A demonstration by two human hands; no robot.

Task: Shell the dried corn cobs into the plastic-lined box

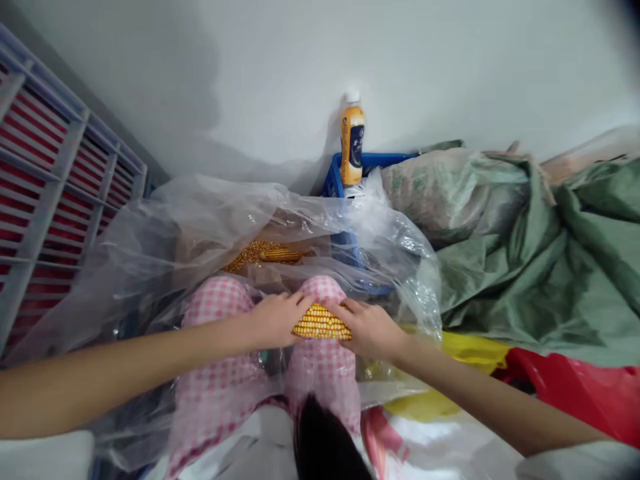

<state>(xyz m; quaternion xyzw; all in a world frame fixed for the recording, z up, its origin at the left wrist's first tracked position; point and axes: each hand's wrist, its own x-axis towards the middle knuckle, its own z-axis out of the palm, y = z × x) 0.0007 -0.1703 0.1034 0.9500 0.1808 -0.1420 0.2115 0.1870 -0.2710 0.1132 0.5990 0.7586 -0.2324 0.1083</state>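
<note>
An ear of yellow corn [323,322] lies crosswise over my right knee, its rows of kernels facing up. My left hand [280,319] is closed round its left end, and my right hand [373,327] grips the right end. Just beyond my knees a clear plastic bag [225,200] stands open, its edges draped over my legs. Inside the bag are loose corn kernels [245,257] and another ear of corn [283,255]. My fingers hide both ends of the held ear.
A blue basket [333,175] stands by the wall with an orange-labelled bottle [353,143] upright at it. At left rises a stack of plastic crates [55,180]. A stuffed woven sack [450,190], green cloth [520,267] and a red bag [580,387] lie at right.
</note>
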